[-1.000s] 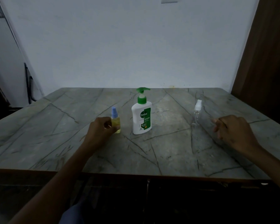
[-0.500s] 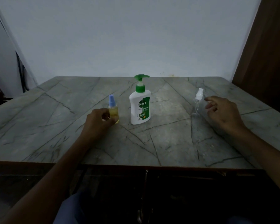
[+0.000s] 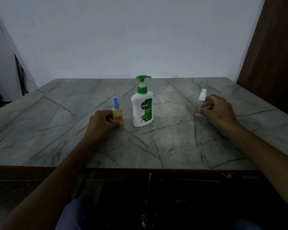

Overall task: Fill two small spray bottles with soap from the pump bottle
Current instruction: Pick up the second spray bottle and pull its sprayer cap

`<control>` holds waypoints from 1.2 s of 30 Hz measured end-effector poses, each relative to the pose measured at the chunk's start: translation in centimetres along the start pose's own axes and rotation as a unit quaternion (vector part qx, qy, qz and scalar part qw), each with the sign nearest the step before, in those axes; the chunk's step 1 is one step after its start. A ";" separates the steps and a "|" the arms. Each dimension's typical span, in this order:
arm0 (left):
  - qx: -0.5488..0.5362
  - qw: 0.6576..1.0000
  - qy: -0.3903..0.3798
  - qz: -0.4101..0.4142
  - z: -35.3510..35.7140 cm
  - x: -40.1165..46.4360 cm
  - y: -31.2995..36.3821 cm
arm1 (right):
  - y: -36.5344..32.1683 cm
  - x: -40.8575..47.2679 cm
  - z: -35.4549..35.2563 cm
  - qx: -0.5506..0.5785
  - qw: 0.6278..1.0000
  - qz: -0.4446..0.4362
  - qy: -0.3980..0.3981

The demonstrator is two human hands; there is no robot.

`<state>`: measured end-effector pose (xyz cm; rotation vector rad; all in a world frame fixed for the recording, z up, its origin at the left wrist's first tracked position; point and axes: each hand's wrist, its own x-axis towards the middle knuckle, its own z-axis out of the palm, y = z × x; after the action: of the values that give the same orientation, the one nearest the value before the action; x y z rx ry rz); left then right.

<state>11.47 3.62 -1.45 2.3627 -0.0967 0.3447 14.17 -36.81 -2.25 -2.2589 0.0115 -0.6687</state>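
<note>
The pump bottle stands upright near the middle of the table, a little toward the far side. It is white with a green collar and a green pump head whose spout points right, and its label reads "Dettol Original".

Just left of it stands a small spray bottle with a blue top and a clear body that shows yellow liquid. It is upright on the table and apart from the pump bottle by a narrow gap. The left hand holds this bottle low down: the thumb and the curled fingers close round its lower body from the left and near side, and the heel of the hand lies on the table.

Well to the right of the pump bottle stands the second spray bottle, clear with a white top; nothing coloured shows inside it. It is upright too. The right hand comes at it from the right, the fingers curled round its body and the thumb against its near lower part, so the hand grips it. The wrist lies on the table.

Both bare forearms reach in from the near edge. The table has a grey stone-look top with dark veins and a brown front edge. Behind it is a plain pale wall, and a dark wooden panel stands at the far right.
</note>
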 end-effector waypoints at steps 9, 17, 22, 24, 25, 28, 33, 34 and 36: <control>0.035 0.999 -0.030 0.009 -0.7 -0.2 0.0 | -2.8 -3.5 -2.3 0.004 0.998 -0.053 -0.033; 0.065 0.984 0.141 0.081 -3.8 -4.5 2.4 | -6.0 -8.7 -6.7 0.013 0.997 -0.073 -0.035; -0.042 0.981 0.076 0.172 -0.5 -10.2 9.7 | -9.1 -12.5 -5.2 0.052 0.993 -0.079 -0.072; -0.086 0.982 -0.015 0.166 2.0 -11.8 11.8 | -10.4 -13.8 -3.8 0.053 0.990 -0.097 -0.091; -0.108 0.980 -0.041 0.165 3.2 -12.2 12.3 | -10.9 -14.2 -3.1 0.042 0.989 -0.110 -0.095; -0.191 0.968 -0.046 0.155 5.4 -12.4 12.7 | -11.5 -15.1 -1.4 -0.009 0.985 -0.150 -0.084; -0.187 0.971 0.005 0.148 6.1 -11.1 11.2 | -11.3 -14.9 -0.8 -0.024 0.979 -0.153 -0.130; -0.172 0.974 0.017 0.147 6.1 -10.8 11.0 | -11.3 -14.4 -1.3 -0.036 0.978 -0.149 -0.139; -0.140 0.980 0.028 0.140 6.1 -10.2 10.8 | -11.6 -12.8 -2.8 -0.041 0.979 -0.143 -0.142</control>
<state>1.18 -8.72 -1.29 2.0591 -0.4272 0.4982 -0.40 -27.81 1.38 -2.4420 -0.4404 -0.4913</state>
